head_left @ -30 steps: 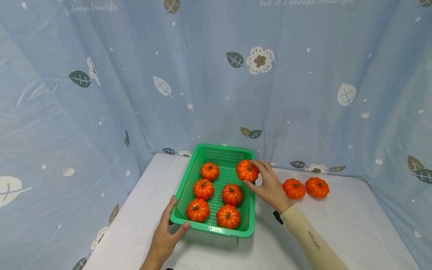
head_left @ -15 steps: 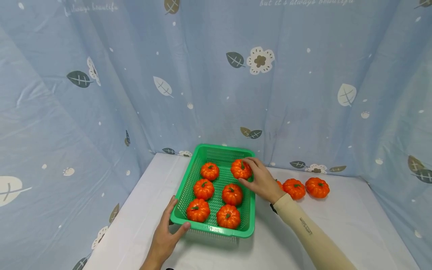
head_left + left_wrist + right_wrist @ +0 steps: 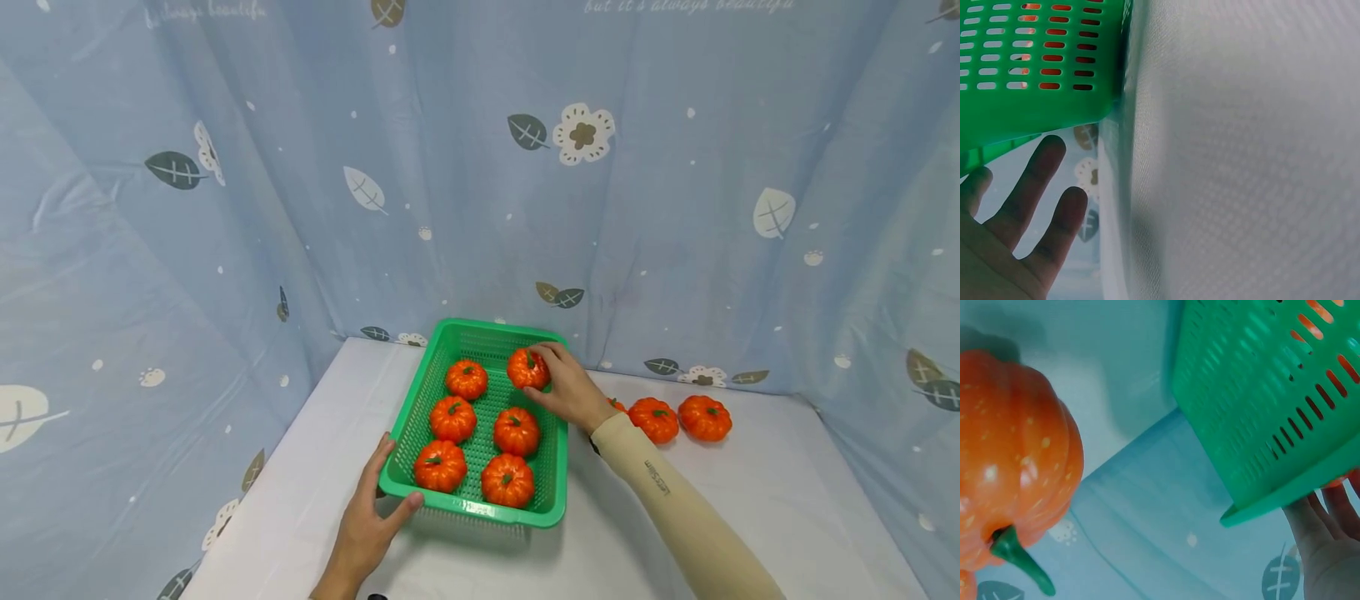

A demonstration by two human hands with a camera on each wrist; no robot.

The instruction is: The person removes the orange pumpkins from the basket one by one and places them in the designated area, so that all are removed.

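Observation:
A green plastic basket (image 3: 480, 508) holds several orange pumpkins, two columns of them in the head view. My right hand (image 3: 572, 392) reaches over its right wall and grips a small orange pumpkin (image 3: 523, 369) with a green stem, at the far right corner inside. In the right wrist view the basket's wall (image 3: 1241, 400) covers most of that pumpkin. My left hand (image 3: 365, 521) rests at the basket's near left corner, thumb by the front rim. The left wrist view has its fingers (image 3: 1054, 231) spread and fairly straight beside the basket.
On the white table right of the basket lie two pumpkins (image 3: 653, 419) (image 3: 705, 417), and a third pumpkin (image 3: 617, 406) is mostly hidden behind the right forearm. A blue curtain (image 3: 465, 167) with leaf and flower prints hangs behind and beside the table.
My right hand has carried its pumpkin left and farther back into the basket, uncovering part of another pumpkin on the table. The left hand and basket have stayed put.

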